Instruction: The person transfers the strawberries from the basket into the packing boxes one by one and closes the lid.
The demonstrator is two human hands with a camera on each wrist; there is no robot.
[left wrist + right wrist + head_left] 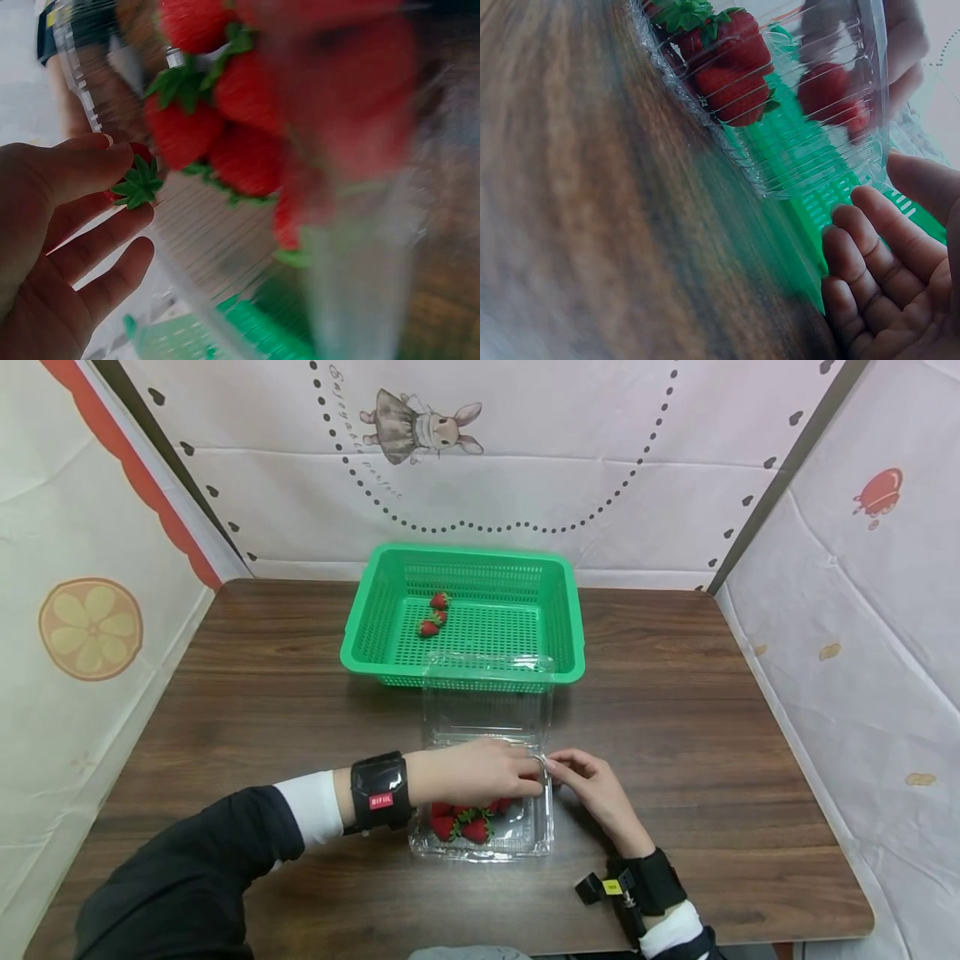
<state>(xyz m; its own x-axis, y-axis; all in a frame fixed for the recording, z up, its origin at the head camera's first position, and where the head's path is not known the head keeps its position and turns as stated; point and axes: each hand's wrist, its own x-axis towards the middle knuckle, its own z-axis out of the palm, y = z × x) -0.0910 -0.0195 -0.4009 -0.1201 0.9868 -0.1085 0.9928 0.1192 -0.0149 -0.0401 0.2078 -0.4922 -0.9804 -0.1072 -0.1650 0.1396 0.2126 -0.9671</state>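
Observation:
A clear plastic clamshell container [525, 835] lies with its lid [487, 710] raised at the back. Several red strawberries [475, 829] with green leaves sit in its base, mostly toward the left. My left hand [480, 772] reaches over the base from the left. Between its thumb and fingers it pinches one strawberry [137, 184], leaf side showing in the left wrist view. At the container's right rim, my right hand [596, 789] holds the edge between thumb and index finger; its other fingers are loosely bent [885, 262]. The left forearm hides part of the base.
A green plastic basket [566, 618] stands behind the container, with a few strawberries [429, 628] at its left side. The container's lid overlaps the basket's front rim. A brown wooden table [675, 718] lies beneath, with printed white cloth [525, 485] hanging around it.

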